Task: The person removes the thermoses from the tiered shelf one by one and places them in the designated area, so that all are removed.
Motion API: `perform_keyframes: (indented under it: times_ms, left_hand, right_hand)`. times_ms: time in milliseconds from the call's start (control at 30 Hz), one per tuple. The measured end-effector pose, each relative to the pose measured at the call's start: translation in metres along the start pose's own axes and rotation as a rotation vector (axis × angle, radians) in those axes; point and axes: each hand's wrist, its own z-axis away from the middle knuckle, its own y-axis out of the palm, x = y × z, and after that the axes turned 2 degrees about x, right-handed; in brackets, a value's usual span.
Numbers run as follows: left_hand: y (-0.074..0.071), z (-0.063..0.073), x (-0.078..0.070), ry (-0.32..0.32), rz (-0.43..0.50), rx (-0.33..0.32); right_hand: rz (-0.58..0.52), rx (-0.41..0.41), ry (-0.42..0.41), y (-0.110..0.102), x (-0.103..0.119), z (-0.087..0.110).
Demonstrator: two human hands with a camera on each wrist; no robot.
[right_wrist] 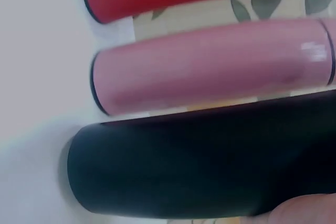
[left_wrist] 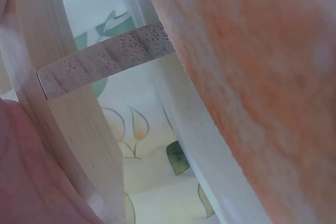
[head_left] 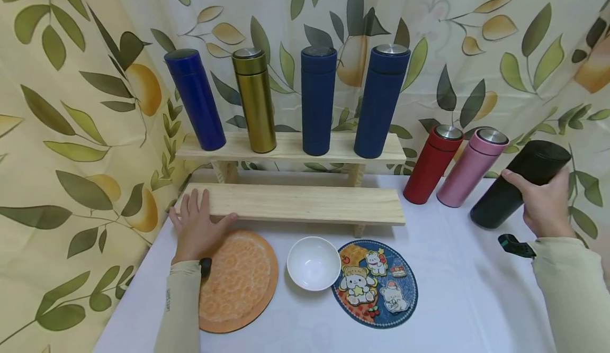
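Observation:
On the right, my right hand (head_left: 548, 199) grips a black thermos bottle (head_left: 500, 199) around its upper part, thumb at the near side. The bottle's base is at the white tablecloth, beside a pink thermos bottle (head_left: 472, 168); a red thermos bottle (head_left: 431, 168) stands left of that. In the right wrist view the black bottle (right_wrist: 199, 161) fills the lower half, with a bit of thumb below it. My left hand (head_left: 200, 228) rests on the left end of the lower board of a wooden two-step rack (head_left: 305, 205), its fingers spread over the top.
The rack's upper board (head_left: 288, 141) carries a bright blue bottle (head_left: 195, 99), a gold bottle (head_left: 254, 104) and two navy bottles (head_left: 316, 104). In front lie a round orange-brown mat (head_left: 243, 284), a white bowl (head_left: 313, 264) and a blue cartoon mat (head_left: 376, 316). A leaf-patterned curtain (head_left: 71, 183) hangs behind.

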Motion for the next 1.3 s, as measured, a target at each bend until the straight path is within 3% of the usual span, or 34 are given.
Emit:
perform_keyframes:
  times_ms: [133, 300, 400, 633, 900, 1167, 1300]
  left_hand:
    - [-0.001, 0.001, 0.001, -0.008, -0.004, 0.001]
    - [-0.001, -0.001, 0.000, -0.002, -0.003, -0.001]
    - [-0.001, -0.002, -0.002, 0.001, 0.002, -0.001]
    - [-0.002, 0.000, 0.001, -0.005, -0.007, -0.012]
    - [0.001, -0.002, 0.001, -0.006, -0.011, -0.008]
    - [0.000, -0.003, 0.001, -0.017, -0.017, -0.006]
    - [0.000, -0.004, 0.001, -0.018, -0.025, -0.008]
  right_hand:
    - [0.088, 0.005, 0.050, -0.006, 0.003, -0.011]
    - [0.329, -0.015, 0.077, -0.012, 0.007, -0.026]
    - [0.389, -0.025, 0.093, -0.014, 0.011, -0.034]
    - [0.372, 0.025, 0.180, -0.020, 0.011, -0.045]
    - [0.351, 0.032, 0.127, -0.021, 0.007, -0.055]
    - [0.081, 0.009, 0.100, -0.012, 0.005, -0.056]
    - [0.017, -0.029, 0.135, -0.006, 0.009, -0.057]
